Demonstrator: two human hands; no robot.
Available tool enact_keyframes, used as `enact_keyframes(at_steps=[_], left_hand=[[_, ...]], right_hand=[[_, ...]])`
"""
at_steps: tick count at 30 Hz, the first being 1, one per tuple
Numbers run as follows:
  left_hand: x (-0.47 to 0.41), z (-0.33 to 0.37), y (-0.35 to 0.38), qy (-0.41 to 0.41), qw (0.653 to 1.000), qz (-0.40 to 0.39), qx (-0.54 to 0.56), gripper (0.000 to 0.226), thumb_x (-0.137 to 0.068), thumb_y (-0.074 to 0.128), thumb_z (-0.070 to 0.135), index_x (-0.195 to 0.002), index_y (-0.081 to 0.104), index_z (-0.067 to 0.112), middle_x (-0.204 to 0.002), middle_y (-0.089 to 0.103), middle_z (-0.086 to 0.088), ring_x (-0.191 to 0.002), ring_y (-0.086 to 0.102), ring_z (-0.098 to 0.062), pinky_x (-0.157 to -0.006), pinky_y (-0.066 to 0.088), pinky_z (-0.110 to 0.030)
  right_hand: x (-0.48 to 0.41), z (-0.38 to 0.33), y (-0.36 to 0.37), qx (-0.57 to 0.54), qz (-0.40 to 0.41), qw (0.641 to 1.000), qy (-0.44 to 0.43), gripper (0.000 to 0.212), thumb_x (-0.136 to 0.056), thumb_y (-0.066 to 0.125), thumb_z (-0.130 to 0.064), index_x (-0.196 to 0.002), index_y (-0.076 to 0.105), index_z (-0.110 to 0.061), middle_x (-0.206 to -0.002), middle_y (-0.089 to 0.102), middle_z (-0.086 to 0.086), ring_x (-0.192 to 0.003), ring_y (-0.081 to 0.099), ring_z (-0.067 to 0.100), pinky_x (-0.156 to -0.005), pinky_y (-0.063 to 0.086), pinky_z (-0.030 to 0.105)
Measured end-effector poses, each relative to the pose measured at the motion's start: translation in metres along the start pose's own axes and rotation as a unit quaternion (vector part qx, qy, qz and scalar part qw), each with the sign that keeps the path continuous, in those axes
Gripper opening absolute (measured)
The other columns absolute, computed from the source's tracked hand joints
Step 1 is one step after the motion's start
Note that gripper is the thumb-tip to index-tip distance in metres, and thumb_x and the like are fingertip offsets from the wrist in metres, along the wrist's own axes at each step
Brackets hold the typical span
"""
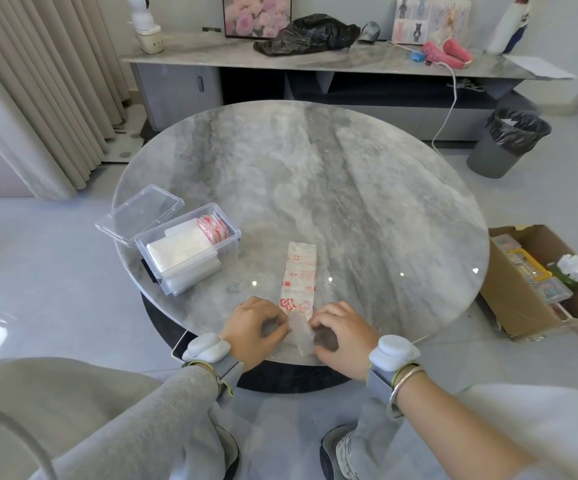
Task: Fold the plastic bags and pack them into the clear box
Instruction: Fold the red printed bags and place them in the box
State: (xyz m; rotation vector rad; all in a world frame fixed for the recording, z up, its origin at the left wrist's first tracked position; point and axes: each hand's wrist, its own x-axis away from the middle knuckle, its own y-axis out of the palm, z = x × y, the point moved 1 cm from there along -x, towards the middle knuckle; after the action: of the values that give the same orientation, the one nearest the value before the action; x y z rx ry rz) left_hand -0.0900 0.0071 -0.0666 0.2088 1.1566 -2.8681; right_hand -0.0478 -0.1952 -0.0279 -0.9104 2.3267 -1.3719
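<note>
Two hands work side by side at the lower centre of the frame, over the near edge of the round, grey marbled worktop (367,174). The left hand (254,327) and the right hand (344,336) both lie knuckles up with their backs to the camera, and the forearms come in from the lower corners. Each wrist wears a grey strap with a pale pod on it. The left arm is in a grey sleeve; the right forearm is bare, with a metal bangle.

The left hand's fingers (278,318) are curled and pinch the left edge of the one plastic bag (299,275) on the worktop. The right hand's fingers (318,322) curl the same way onto its right edge. The bag's near end sits between the two hands, slightly raised off the surface.

That bag is folded into a single narrow strip, translucent white with red print. Its long axis runs almost straight up the frame, from the hands toward the middle of the worktop, and its far end lies flat.

One clear box (228,247) stands left of centre, well apart from the strip. Its one lid (138,213) lies open just beside it, toward the upper left. Inside are folded bags (180,249): a white stack at the lower-left end and a row of red-printed ones on edge at the upper-right end. Their exact number cannot be told.
</note>
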Motion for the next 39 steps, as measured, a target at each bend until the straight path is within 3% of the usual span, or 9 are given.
enact_keyframes(at_steps=[5, 9, 14, 18, 20, 24, 30, 34, 39], left_hand=[[-0.004, -0.001, 0.001, -0.047, 0.998, -0.003, 0.034, 0.010, -0.083, 0.069, 0.031, -0.093, 0.071, 0.034, -0.087, 0.065, 0.018, -0.091, 0.055, -0.005, -0.081, 0.048, -0.028], [-0.006, 0.000, 0.002, -0.067, 0.997, 0.002, 0.038, 0.021, -0.081, 0.070, 0.025, -0.088, 0.065, 0.044, -0.085, 0.066, 0.015, -0.087, 0.055, -0.003, -0.076, 0.046, -0.023], [-0.008, 0.003, 0.003, -0.092, 0.995, 0.011, 0.041, 0.025, -0.081, 0.070, 0.019, -0.095, 0.067, 0.039, -0.084, 0.065, 0.011, -0.081, 0.056, -0.004, -0.074, 0.048, -0.024], [-0.009, 0.004, 0.003, -0.098, 0.994, 0.025, 0.051, 0.037, -0.077, 0.073, 0.012, -0.100, 0.061, 0.039, -0.083, 0.065, 0.020, -0.089, 0.058, -0.008, -0.080, 0.052, -0.035], [-0.012, 0.003, 0.003, -0.092, 0.994, 0.046, 0.049, 0.032, -0.079, 0.075, 0.015, -0.104, 0.062, 0.031, -0.082, 0.065, 0.023, -0.094, 0.056, -0.011, -0.081, 0.052, -0.038], [-0.018, 0.003, -0.002, -0.089, 0.992, 0.089, 0.029, 0.042, -0.079, 0.078, 0.032, -0.115, 0.059, 0.022, -0.093, 0.065, 0.015, -0.093, 0.056, -0.013, -0.078, 0.052, -0.037], [-0.021, 0.001, -0.009, -0.085, 0.992, 0.095, 0.017, 0.058, -0.075, 0.082, 0.030, -0.125, 0.053, 0.020, -0.112, 0.057, 0.007, -0.088, 0.059, -0.006, -0.074, 0.056, -0.034], [-0.019, -0.002, -0.017, -0.091, 0.990, 0.104, 0.025, 0.060, -0.075, 0.081, 0.034, -0.126, 0.051, 0.023, -0.109, 0.057, 0.009, -0.085, 0.059, 0.001, -0.072, 0.057, -0.030], [-0.015, -0.001, -0.028, -0.117, 0.988, 0.103, -0.003, 0.054, -0.078, 0.080, 0.032, -0.122, 0.050, 0.025, -0.098, 0.058, 0.013, -0.077, 0.059, 0.001, -0.072, 0.055, -0.030]], right_hand=[[-0.005, -0.004, -0.003, -0.038, -0.005, 0.998, 0.048, 0.028, -0.083, 0.062, -0.023, -0.110, 0.058, -0.026, -0.101, 0.047, -0.022, -0.106, 0.035, 0.002, -0.081, 0.029, 0.005], [-0.005, -0.004, 0.002, -0.079, 0.010, 0.993, 0.091, 0.025, -0.083, 0.061, -0.024, -0.107, 0.059, -0.026, -0.098, 0.052, -0.025, -0.107, 0.038, 0.000, -0.082, 0.032, 0.010], [-0.006, -0.004, 0.010, -0.108, 0.067, 0.985, 0.113, 0.012, -0.086, 0.065, -0.035, -0.096, 0.060, -0.032, -0.086, 0.057, -0.025, -0.099, 0.041, 0.000, -0.075, 0.033, 0.006], [-0.008, -0.005, 0.015, -0.118, 0.087, 0.982, 0.120, 0.026, -0.086, 0.066, -0.036, -0.110, 0.059, -0.030, -0.084, 0.059, -0.023, -0.100, 0.041, 0.000, -0.075, 0.034, 0.007], [-0.008, -0.003, 0.018, -0.111, 0.086, 0.983, 0.117, 0.035, -0.086, 0.067, -0.031, -0.118, 0.056, -0.031, -0.086, 0.059, -0.023, -0.102, 0.040, 0.001, -0.074, 0.035, 0.008], [-0.010, 0.000, 0.022, -0.087, 0.085, 0.988, 0.099, 0.041, -0.087, 0.065, -0.025, -0.126, 0.053, -0.028, -0.092, 0.059, -0.021, -0.102, 0.037, 0.002, -0.075, 0.035, 0.009], [-0.010, 0.000, 0.023, -0.084, 0.082, 0.989, 0.092, 0.053, -0.086, 0.063, -0.019, -0.135, 0.046, -0.027, -0.091, 0.057, -0.020, -0.100, 0.037, 0.004, -0.074, 0.035, 0.009], [-0.009, -0.001, 0.023, -0.090, 0.080, 0.988, 0.096, 0.072, -0.086, 0.066, -0.024, -0.147, 0.028, -0.027, -0.094, 0.056, -0.019, -0.101, 0.038, 0.004, -0.081, 0.038, 0.015], [-0.010, -0.004, 0.021, -0.047, 0.086, 0.992, 0.082, 0.074, -0.086, 0.066, -0.029, -0.148, 0.025, -0.028, -0.108, 0.049, -0.019, -0.098, 0.037, 0.001, -0.080, 0.042, 0.019]])
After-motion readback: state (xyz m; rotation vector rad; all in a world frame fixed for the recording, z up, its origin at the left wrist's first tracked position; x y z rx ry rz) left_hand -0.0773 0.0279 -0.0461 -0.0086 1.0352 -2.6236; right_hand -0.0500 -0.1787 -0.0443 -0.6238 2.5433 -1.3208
